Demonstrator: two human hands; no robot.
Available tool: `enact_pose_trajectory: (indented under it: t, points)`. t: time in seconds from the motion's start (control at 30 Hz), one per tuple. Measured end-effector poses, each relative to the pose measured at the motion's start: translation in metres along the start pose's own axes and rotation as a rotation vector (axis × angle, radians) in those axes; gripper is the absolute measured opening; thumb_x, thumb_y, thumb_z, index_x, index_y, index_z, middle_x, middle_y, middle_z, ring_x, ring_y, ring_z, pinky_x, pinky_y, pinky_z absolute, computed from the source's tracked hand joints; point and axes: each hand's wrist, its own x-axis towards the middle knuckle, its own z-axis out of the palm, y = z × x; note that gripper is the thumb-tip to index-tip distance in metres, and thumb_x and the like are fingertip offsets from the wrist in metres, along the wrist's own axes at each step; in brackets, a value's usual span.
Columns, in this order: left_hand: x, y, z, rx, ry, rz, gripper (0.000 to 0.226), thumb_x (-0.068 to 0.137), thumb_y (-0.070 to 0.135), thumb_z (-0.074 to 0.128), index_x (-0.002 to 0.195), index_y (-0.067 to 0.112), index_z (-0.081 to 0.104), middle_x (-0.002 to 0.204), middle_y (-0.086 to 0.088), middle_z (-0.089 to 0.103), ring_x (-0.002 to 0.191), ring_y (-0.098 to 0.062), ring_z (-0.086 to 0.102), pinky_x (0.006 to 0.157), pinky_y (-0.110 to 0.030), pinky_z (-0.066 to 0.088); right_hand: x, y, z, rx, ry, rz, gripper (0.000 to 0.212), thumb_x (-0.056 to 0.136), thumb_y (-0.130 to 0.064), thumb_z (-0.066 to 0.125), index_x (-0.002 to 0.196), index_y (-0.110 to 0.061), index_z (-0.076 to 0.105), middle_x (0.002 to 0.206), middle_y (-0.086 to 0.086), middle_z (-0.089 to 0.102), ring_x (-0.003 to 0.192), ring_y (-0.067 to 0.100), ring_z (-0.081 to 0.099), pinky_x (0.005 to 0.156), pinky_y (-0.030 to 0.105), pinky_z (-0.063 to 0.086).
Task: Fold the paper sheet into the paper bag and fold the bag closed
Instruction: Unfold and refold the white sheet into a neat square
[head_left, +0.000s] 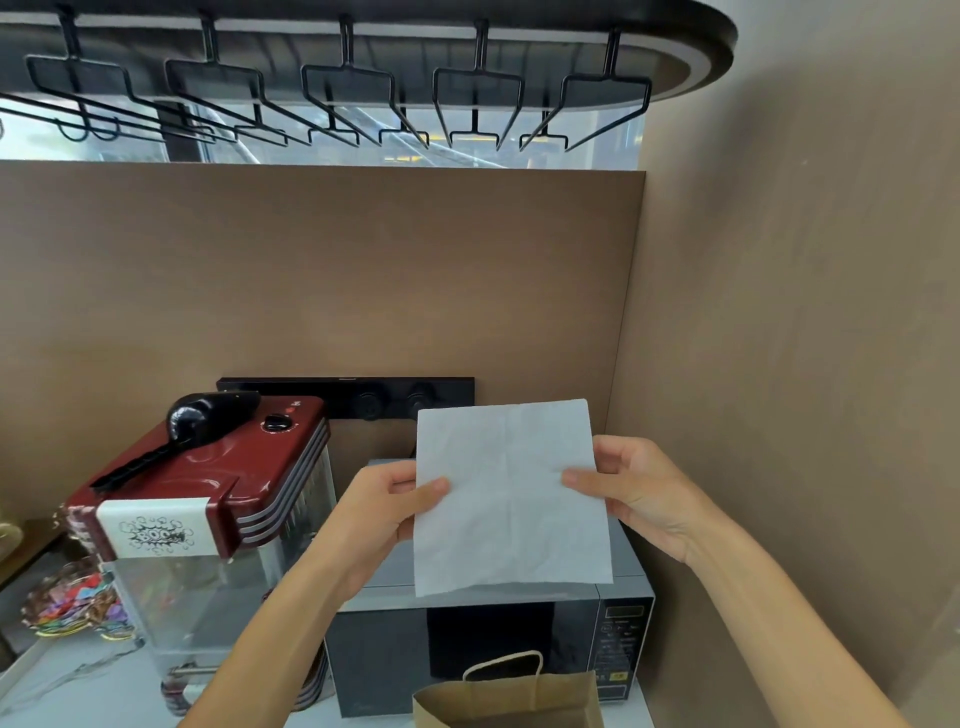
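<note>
A white paper sheet (509, 499) with crease lines is held flat and upright in front of me. My left hand (384, 514) pinches its left edge, thumb on the front. At the sheet's right edge, my right hand (634, 493) grips it with the thumb on the front. A brown paper bag (511, 699) with a twisted handle stands below the sheet at the bottom edge of the view, its mouth facing up. Only the bag's top part shows.
A grey microwave (384, 660) stands behind the bag. A red popcorn machine (218, 483) stands to the left on the marble counter (67, 680), with a bowl of colourful wrapped items (72, 603) further left. Brown walls close in behind and at the right. Black glass racks (343, 88) hang overhead.
</note>
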Motion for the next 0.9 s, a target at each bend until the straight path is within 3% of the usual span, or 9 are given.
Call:
enact_pose_trajectory:
  t: [0.13,0.37,0.47,0.57,0.63,0.8,0.9]
  points:
    - [-0.002,0.004,-0.003,-0.012,-0.021,0.024,0.020,0.091,0.007,0.067,0.108,0.011,0.076,0.114,-0.014,0.075,0.106,-0.030,0.072,0.082,-0.031,0.061,-0.002,-0.003,-0.005,0.007,-0.031,-0.025,0.044,0.074,-0.010,0.081,0.115,0.002,0.071,0.120,0.018,0.073,0.114,0.035,0.068,0.100,0.044,0.054]
    - [-0.004,0.009,-0.006,-0.043,-0.036,0.055,0.025,0.086,0.000,0.069,0.110,0.006,0.075,0.117,-0.014,0.074,0.110,-0.030,0.070,0.086,-0.031,0.060,-0.004,-0.005,-0.006,0.001,0.013,-0.090,0.034,0.075,0.008,0.076,0.108,0.013,0.069,0.116,0.029,0.071,0.107,0.035,0.068,0.098,0.038,0.055]
    - [-0.005,0.012,-0.004,-0.052,-0.048,0.075,0.028,0.085,-0.004,0.067,0.110,0.006,0.075,0.116,-0.014,0.075,0.108,-0.030,0.071,0.086,-0.032,0.060,-0.004,-0.008,-0.005,-0.006,0.034,-0.143,0.021,0.071,0.002,0.079,0.092,0.005,0.074,0.099,0.020,0.076,0.094,0.029,0.071,0.086,0.030,0.060]
    - [-0.006,0.015,-0.004,0.007,-0.013,0.114,0.015,0.083,-0.007,0.067,0.088,0.005,0.076,0.091,-0.010,0.075,0.087,-0.027,0.070,0.074,-0.026,0.058,-0.006,-0.011,-0.005,-0.023,0.039,-0.169,0.010,0.081,0.008,0.073,0.081,-0.001,0.074,0.089,0.013,0.076,0.083,0.020,0.071,0.072,0.024,0.058]
    - [-0.006,0.016,-0.005,0.030,0.014,0.130,0.024,0.085,-0.013,0.061,0.076,0.005,0.072,0.084,-0.013,0.070,0.080,-0.028,0.065,0.068,-0.026,0.056,-0.007,-0.013,-0.005,-0.049,0.045,-0.181,0.018,0.085,0.014,0.067,0.077,-0.002,0.074,0.092,0.014,0.077,0.085,0.020,0.072,0.075,0.024,0.058]
    - [-0.005,0.019,-0.003,0.012,0.011,0.168,0.024,0.083,-0.016,0.062,0.071,0.003,0.071,0.098,-0.030,0.069,0.089,-0.036,0.068,0.074,-0.031,0.060,-0.008,-0.016,-0.008,-0.126,0.078,-0.248,0.027,0.084,0.021,0.060,0.076,0.000,0.075,0.095,0.010,0.078,0.095,0.019,0.072,0.087,0.024,0.055]
    - [-0.005,0.019,-0.003,0.020,0.027,0.188,0.024,0.083,-0.015,0.063,0.070,0.004,0.072,0.100,-0.026,0.073,0.091,-0.035,0.071,0.074,-0.029,0.060,-0.009,-0.019,-0.011,-0.153,0.048,-0.267,0.028,0.082,0.021,0.062,0.079,-0.001,0.079,0.101,0.009,0.076,0.097,0.021,0.070,0.088,0.025,0.054]
